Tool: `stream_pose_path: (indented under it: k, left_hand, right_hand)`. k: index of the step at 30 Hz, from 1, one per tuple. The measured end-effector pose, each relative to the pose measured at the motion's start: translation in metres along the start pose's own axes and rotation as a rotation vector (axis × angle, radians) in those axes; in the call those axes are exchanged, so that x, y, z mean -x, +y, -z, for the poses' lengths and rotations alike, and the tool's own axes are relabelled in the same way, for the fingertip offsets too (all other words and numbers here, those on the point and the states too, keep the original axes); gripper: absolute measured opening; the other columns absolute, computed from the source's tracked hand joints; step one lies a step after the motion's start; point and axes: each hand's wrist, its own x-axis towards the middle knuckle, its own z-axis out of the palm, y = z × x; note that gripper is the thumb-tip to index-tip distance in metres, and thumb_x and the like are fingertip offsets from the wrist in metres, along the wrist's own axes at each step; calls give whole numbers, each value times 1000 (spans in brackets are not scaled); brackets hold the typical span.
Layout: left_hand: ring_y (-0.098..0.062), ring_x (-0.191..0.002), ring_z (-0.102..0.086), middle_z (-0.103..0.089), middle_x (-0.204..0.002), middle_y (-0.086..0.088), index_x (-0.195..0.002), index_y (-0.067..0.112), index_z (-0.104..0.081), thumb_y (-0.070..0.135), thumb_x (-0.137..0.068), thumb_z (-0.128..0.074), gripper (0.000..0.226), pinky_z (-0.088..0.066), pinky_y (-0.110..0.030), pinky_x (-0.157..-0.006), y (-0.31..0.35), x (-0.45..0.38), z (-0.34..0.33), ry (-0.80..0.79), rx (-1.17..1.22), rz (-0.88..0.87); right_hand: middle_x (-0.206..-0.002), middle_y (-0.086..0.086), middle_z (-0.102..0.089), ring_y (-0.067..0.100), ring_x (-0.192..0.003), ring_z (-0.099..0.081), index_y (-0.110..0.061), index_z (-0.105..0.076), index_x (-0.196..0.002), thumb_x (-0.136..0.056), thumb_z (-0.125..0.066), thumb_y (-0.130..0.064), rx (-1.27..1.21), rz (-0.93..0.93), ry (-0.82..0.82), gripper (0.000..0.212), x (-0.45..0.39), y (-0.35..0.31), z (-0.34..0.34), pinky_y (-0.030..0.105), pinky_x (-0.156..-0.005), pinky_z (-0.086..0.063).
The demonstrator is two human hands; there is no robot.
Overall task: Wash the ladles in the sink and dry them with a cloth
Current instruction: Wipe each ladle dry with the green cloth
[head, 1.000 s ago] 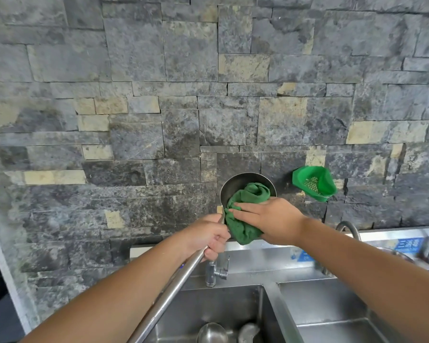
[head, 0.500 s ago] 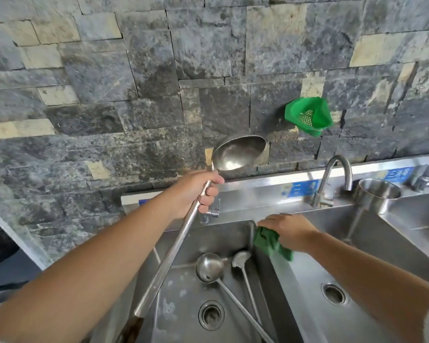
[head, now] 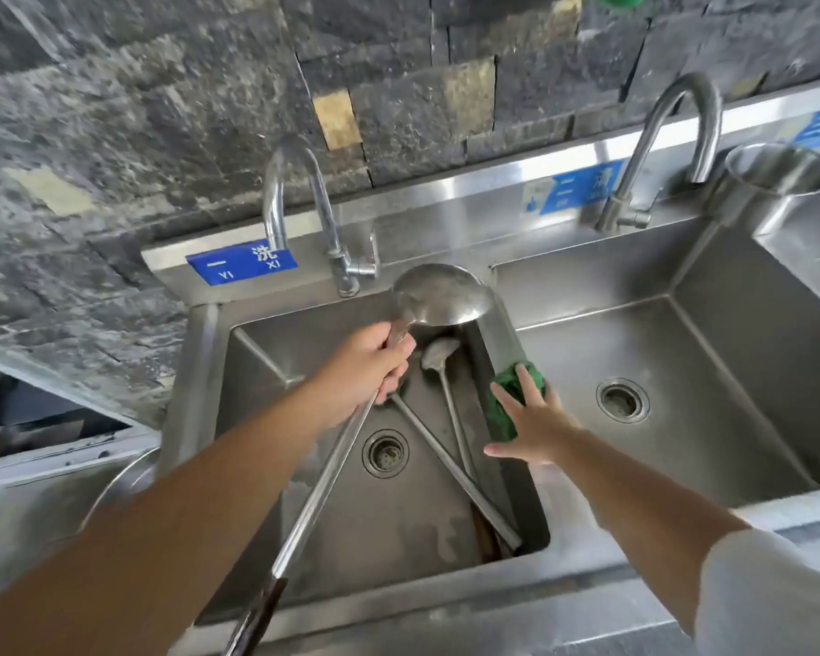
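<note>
My left hand (head: 365, 366) grips the long steel handle of a large ladle (head: 441, 295), just below its bowl, and holds it over the left sink basin (head: 256, 371). Two smaller ladles lie in that basin: one spoon-like ladle (head: 439, 355) with its bowl near the divider, and a second ladle (head: 455, 475) whose bowl is hidden behind my left hand. A green cloth (head: 507, 400) is draped over the divider between the basins. My right hand (head: 531, 423) hovers with fingers spread straight, fingertips on the cloth.
A faucet (head: 299, 215) stands behind the left basin, another faucet (head: 668, 139) behind the middle basin (head: 682, 419). A steel pot (head: 772, 182) sits at the far right. Blue labels mark the steel backsplash under a stone wall.
The view tilted down to the sinks. My right hand laid the green cloth on the divider and straightened its fingers. My left hand lowered the big ladle toward the left basin.
</note>
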Motion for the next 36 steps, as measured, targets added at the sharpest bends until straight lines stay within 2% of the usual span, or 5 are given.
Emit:
stream_pose_path:
  k: [11, 15, 18, 28, 36]
  left_hand:
    - [-11, -48, -40, -49, -65, 2, -83, 15, -49, 24, -97, -56, 18, -31, -27, -45, -38, -34, -50, -88, -28, 100]
    - [-12, -46, -42, -55, -67, -2, -93, 12, -57, 21, -97, -56, 11, -30, -25, -44, -14, -44, -75, -137, -13, 112]
    - [-12, -47, -45, -57, -69, -4, -97, 12, -56, 21, -98, -55, 9, -30, -24, -44, 14, -52, -104, -172, -21, 99]
    - [-27, -107, -63, -64, -119, -13, -128, 13, -56, 31, -96, -55, 37, -48, -33, -81, 41, -46, -190, -269, -221, 73]
    - [-18, -76, -66, -67, -92, -6, -111, 16, -55, 16, -93, -61, 20, -54, -28, -60, -28, 32, -232, -678, -52, 379]
  right_hand:
    - [-153, -4, 43, 36, -141, 36, -49, 13, -150, -69, -52, -82, 1, 16, -3, 108, -4, -15, 26, 70, -111, 8]
    - [-164, 5, -12, 28, -147, -21, -33, -26, -153, -84, -58, -57, -419, 88, 128, 80, 51, -56, 17, 50, -113, -27]
    - [-120, 10, -64, 22, -108, -61, -9, -60, -124, -85, -67, -38, -1283, 177, -119, 49, 97, -79, 11, 35, -95, -48]
    - [-77, 12, -60, 24, -67, -58, -3, -57, -98, -100, -46, -2, -2047, -121, 293, 11, 117, 6, 28, 37, -62, -49]
    - [-68, 13, -51, 20, -56, -52, 0, -54, -78, -97, -46, 4, -1921, -470, 418, 21, 69, 117, 16, 29, -53, -45]
